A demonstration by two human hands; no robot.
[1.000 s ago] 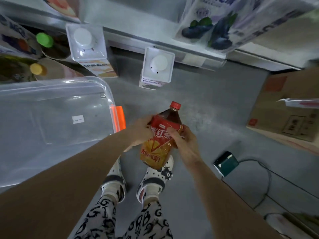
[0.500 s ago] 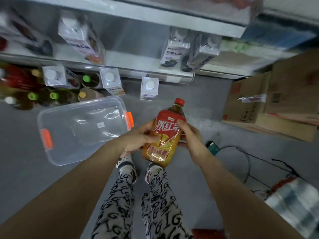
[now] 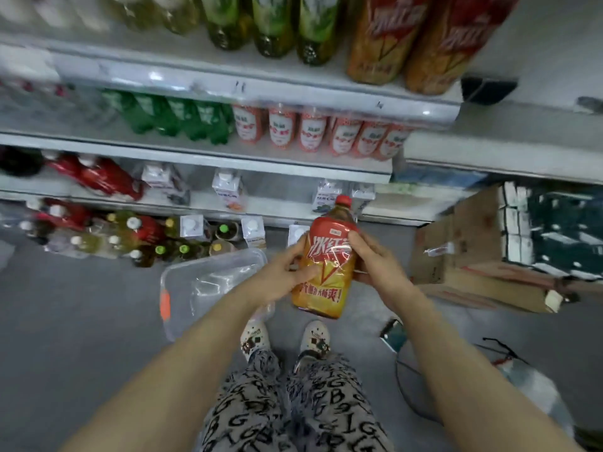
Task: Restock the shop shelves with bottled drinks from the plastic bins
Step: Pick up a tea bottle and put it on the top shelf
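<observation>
While our left hand [image 3: 284, 275] and right hand [image 3: 375, 262] both grip the tea bottle [image 3: 326, 288], upright just right of the clear bin [image 3: 208, 272], we are mid-carry; next, we judge, a lift to the far shelf [image 3: 261, 89] beside its matching bottles [image 3: 385, 37].

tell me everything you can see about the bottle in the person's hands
The iced tea bottle is large, clear plastic, showing dark brown drink at the neck, with a red cap on and a glossy wrap label, red above, yellow-orange below, printed with Chinese characters. It is held in the air, cap end tilted away toward the shelves. The left hand grips its left side, thumb across the label; the right hand grips its right side.
</observation>
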